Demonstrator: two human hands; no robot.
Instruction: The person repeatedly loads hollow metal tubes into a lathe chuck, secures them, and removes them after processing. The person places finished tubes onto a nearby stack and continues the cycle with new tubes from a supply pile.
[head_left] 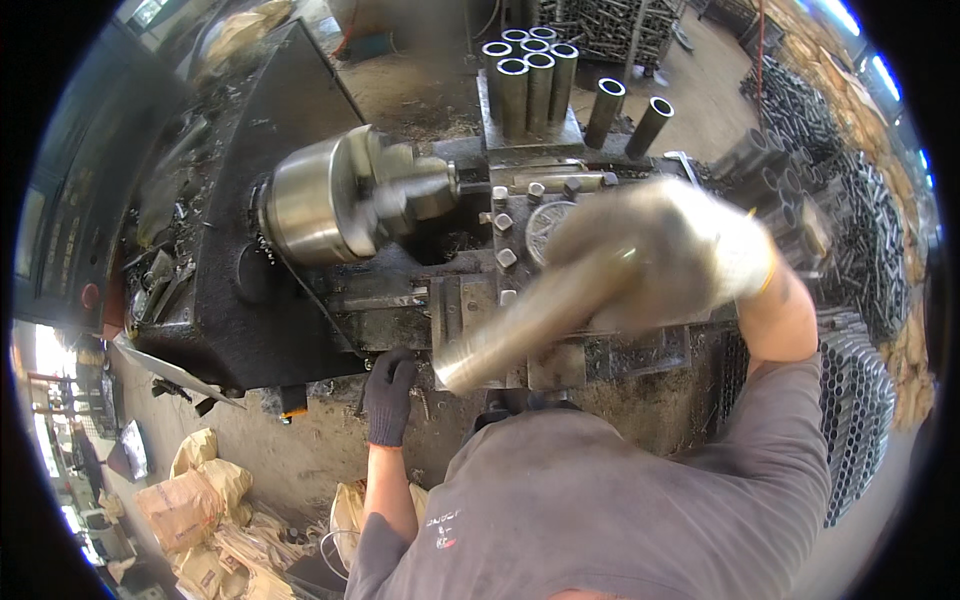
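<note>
My right hand (660,250), in a pale glove with a dark, dirty palm, is blurred by motion above the lathe carriage. Its fingers wrap around a metal tube (525,325), which slants down to the left with its near end in front of the carriage. My left hand (390,398), in a dark knit glove, is closed at the front edge of the lathe; what lies under its fingers is hidden. Left of the tool post (548,228) is the shiny lathe chuck (325,200), its jaws (400,190) smeared.
Several upright tubes (513,95) stand on a plate behind the carriage, with two more tubes (604,112) beside them. Stacked tubes (850,410) and piles of metal parts (865,240) line the right side. Sacks (190,505) lie on the floor at lower left.
</note>
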